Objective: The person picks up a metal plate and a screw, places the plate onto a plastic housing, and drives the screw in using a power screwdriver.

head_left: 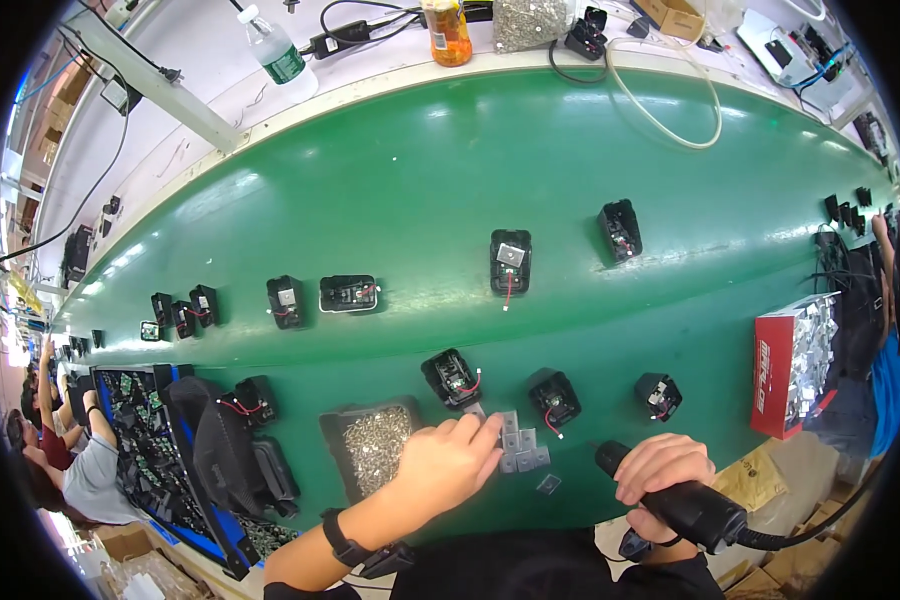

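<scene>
My left hand (448, 462) is over the green work surface with its fingers bent together at a small grey square plate, whose edge shows past the fingertips. Right beside them lies a cluster of similar grey plates (519, 443), with one darker square (549, 484) apart. My right hand (665, 468) wraps around a black corded electric screwdriver (692, 512), its tip pointing up and left. Closest beyond my left hand is an open black housing (451, 378) with a circuit board and red wire. Two more housings, one at the middle (554, 397) and one farther right (659, 397), stand nearby.
A dark tray of small screws (355, 450) sits left of my left hand. More black housings (510, 262) line the green belt. A red box of metal parts (778, 370) stands right; a blue-edged bin of boards (155, 440) is left. Other people sit at far left and right.
</scene>
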{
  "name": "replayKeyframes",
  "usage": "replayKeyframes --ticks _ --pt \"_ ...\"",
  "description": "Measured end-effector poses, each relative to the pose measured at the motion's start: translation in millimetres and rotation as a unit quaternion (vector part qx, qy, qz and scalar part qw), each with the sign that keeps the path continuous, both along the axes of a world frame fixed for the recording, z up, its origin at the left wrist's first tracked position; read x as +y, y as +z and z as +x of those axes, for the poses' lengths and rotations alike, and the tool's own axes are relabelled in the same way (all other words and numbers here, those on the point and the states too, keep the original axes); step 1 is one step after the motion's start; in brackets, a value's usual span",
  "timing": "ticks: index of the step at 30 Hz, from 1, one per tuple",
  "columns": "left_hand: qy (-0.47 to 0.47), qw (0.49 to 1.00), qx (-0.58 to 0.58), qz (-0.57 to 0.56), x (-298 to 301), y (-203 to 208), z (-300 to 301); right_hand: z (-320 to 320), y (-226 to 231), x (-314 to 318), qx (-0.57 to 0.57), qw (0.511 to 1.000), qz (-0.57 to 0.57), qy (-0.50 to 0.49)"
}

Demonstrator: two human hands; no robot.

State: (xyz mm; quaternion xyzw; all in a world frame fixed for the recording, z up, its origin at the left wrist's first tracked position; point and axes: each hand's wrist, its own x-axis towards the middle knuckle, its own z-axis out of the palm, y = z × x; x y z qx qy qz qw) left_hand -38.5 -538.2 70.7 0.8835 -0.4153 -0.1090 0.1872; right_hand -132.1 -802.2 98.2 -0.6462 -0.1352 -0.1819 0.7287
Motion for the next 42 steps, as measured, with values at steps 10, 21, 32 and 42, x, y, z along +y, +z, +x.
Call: replayKeyframes --ticks 10,21,32,42 --pt "0.029 0.999 0.019 0.017 -18.5 -6.1 2.2 -0.4 -3.2 -1.5 0.002 1.000 0.005 0.000" --pt "0.009 0.999 0.029 -0.019 -19.4 -7.6 5.1 -2.1 -4.3 -2.6 0.003 1.000 0.010 -0.004" --pt "0.011 0.999 -0.049 0.018 -25.4 -17.1 12.6 -4.9 -11.3 -5.3 0.001 1.000 0.010 -0.012" --pt "0.061 0.990 -0.051 -0.117 -26.5 2.0 25.4 -13.8 -17.5 -14.2 0.020 0.997 0.029 -0.071"
